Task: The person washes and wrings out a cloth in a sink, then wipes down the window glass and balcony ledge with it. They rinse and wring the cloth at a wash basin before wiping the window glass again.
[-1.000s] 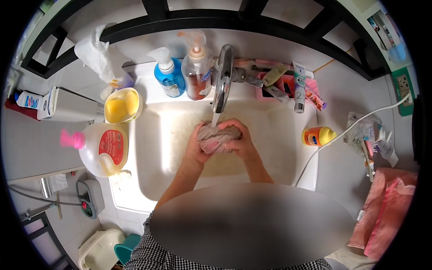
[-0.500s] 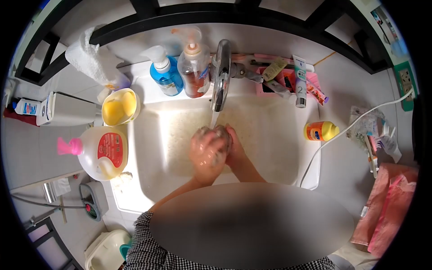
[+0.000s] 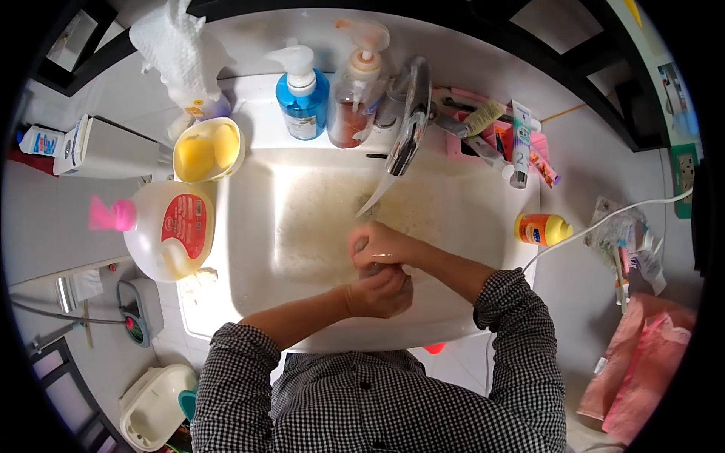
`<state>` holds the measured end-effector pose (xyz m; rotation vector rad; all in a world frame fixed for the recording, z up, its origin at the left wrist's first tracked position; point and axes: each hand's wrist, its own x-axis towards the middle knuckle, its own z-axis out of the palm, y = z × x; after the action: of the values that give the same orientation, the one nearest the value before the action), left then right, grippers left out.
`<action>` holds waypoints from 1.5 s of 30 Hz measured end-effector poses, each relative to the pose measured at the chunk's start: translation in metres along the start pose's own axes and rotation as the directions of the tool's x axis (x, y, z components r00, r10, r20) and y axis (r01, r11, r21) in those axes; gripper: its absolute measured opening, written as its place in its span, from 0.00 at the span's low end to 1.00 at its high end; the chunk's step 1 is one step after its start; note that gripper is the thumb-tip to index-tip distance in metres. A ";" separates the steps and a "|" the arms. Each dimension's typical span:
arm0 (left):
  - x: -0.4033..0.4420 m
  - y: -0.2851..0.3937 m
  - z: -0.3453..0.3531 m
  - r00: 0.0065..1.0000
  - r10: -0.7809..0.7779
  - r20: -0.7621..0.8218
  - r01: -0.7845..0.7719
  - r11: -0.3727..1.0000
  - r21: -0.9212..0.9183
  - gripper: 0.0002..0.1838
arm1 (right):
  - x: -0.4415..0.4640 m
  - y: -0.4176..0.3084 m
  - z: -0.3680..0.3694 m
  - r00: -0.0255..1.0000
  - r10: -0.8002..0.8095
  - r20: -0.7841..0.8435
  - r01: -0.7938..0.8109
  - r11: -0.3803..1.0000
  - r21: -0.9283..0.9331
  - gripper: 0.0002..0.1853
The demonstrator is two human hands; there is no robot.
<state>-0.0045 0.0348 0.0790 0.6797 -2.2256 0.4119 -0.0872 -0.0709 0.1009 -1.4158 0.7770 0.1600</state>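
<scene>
Both of my hands are over the white sink (image 3: 253, 226), close together below the running tap (image 3: 411, 124). My left hand (image 3: 380, 293) is closed, with its fingers curled towards my body. Just above it, my right hand (image 3: 384, 245) is curled as well. Bits of something greyish (image 3: 362, 244) show between the fingers, too little to name. Water (image 3: 375, 196) falls from the spout to the upper side of my right hand. Shallow cloudy water covers the sink's bottom, and the drain lies beneath the stream.
Behind the sink stand a blue pump bottle (image 3: 302, 102), a clear pump bottle (image 3: 355, 106) and a pink box (image 3: 538, 143) of tubes. Left are a yellow bowl (image 3: 178, 162) and a large jug (image 3: 151, 234). Right are an orange bottle (image 3: 532, 228) and a white cable (image 3: 596, 225).
My hands have moved down towards me, away from the spout, and the right is now above the left. The view has shifted, and my checked sleeves and shirt front now show.
</scene>
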 end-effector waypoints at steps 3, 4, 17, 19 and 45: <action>-0.014 0.004 0.015 0.996 0.059 0.073 -0.063 0.997 0.041 0.08 | 0.007 0.012 0.011 0.995 -0.018 -0.100 -0.003 0.979 -0.203 0.09; -0.017 0.005 0.018 0.991 0.080 0.104 -0.085 0.995 0.044 0.07 | 0.011 0.019 0.014 0.993 -0.042 -0.114 0.011 0.965 -0.261 0.09; -0.027 -0.027 -0.002 0.807 -0.537 0.246 0.590 0.756 -0.283 0.05 | 0.046 0.088 -0.001 0.721 -0.030 -0.693 -0.335 0.860 -0.386 0.12; -0.025 -0.039 -0.020 0.481 -0.846 0.230 0.857 0.399 -0.326 0.06 | 0.053 0.117 0.011 0.658 -0.221 -0.720 -0.311 0.791 -0.527 0.11; -0.013 -0.048 0.045 0.017 -0.857 0.515 0.358 -0.476 -0.803 0.33 | 0.026 0.058 0.025 0.624 0.068 -0.778 0.494 0.738 0.460 0.27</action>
<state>0.0056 -0.0211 0.0435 1.0451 -0.5150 -1.3609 -0.0894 -0.0461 0.0379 -0.8367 1.1765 -0.9251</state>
